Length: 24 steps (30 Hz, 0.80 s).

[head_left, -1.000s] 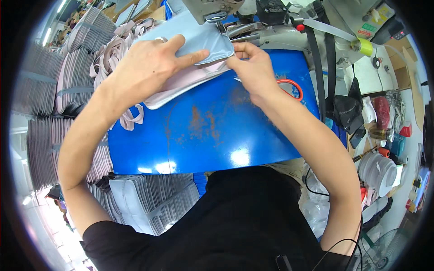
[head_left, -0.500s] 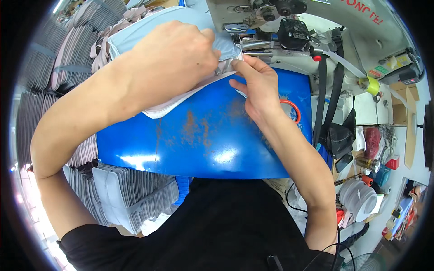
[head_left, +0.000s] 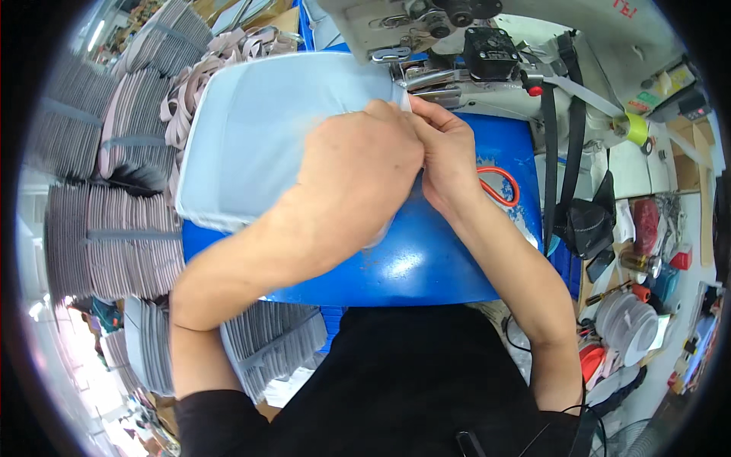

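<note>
A light blue fabric piece (head_left: 251, 145) with rounded corners and a pale bound edge lies over the left of the blue work surface. At its right corner my left hand (head_left: 362, 164) is closed on the fabric, its fingertips mostly hidden beneath the fist. My right hand (head_left: 449, 152) pinches the same edge between thumb and fingers, touching my left. Just beyond both hands is the sewing machine (head_left: 426, 80), its metal guide parts beside the pinched corner.
A red-orange loop handle (head_left: 514, 190) lies right of my right wrist. Bundled stacks of grey and pinkish panels (head_left: 133, 240) stand at the left. Pale straps (head_left: 183, 114) are heaped behind the fabric. Black straps (head_left: 552, 152) hang at the right, near a yellow tape roll (head_left: 632, 129).
My left hand has moved right and nearer, up against my right hand. The fabric now lies spread flatter and covers more of the surface's left side. My right hand keeps its place.
</note>
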{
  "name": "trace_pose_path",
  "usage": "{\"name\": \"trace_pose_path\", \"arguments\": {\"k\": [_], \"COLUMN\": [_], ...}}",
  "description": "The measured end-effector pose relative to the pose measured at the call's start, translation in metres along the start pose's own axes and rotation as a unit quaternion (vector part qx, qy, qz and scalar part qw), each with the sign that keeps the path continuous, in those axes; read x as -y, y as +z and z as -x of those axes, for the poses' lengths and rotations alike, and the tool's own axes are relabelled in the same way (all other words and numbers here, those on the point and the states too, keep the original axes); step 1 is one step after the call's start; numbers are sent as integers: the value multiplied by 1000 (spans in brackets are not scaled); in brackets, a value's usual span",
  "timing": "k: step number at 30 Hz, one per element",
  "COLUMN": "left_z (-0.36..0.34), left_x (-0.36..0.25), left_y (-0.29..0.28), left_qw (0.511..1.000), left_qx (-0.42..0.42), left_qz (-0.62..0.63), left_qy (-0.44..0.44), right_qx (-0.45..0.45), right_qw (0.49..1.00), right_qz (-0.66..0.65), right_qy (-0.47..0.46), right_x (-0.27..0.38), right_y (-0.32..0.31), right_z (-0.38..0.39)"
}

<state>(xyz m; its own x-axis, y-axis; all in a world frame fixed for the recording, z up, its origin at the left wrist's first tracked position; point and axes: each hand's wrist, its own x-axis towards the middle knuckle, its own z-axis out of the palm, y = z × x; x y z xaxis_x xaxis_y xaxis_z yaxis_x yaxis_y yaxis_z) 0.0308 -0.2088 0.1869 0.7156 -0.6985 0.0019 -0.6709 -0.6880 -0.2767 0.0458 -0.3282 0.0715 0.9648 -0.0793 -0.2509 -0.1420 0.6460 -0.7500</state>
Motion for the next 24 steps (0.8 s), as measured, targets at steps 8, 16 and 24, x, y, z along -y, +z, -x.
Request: {"name": "trace_pose_path", "arguments": {"k": [8, 16, 24], "left_z": [-19, 46, 35], "left_x": [-18, -45, -16], "left_y": [33, 71, 65], "left_qw": [978, 926, 926], "left_qx": [-90, -314, -306], "left_qz": [163, 208, 196], "left_qy": [-92, -28, 96], "right_qx": [4, 22, 38], "right_qw": [955, 954, 998], "right_qz": [247, 281, 49], "right_qy": [-163, -102, 4], "right_x": [-8, -2, 0], "right_y": [-32, -58, -35], "right_z": [27, 77, 72]}}
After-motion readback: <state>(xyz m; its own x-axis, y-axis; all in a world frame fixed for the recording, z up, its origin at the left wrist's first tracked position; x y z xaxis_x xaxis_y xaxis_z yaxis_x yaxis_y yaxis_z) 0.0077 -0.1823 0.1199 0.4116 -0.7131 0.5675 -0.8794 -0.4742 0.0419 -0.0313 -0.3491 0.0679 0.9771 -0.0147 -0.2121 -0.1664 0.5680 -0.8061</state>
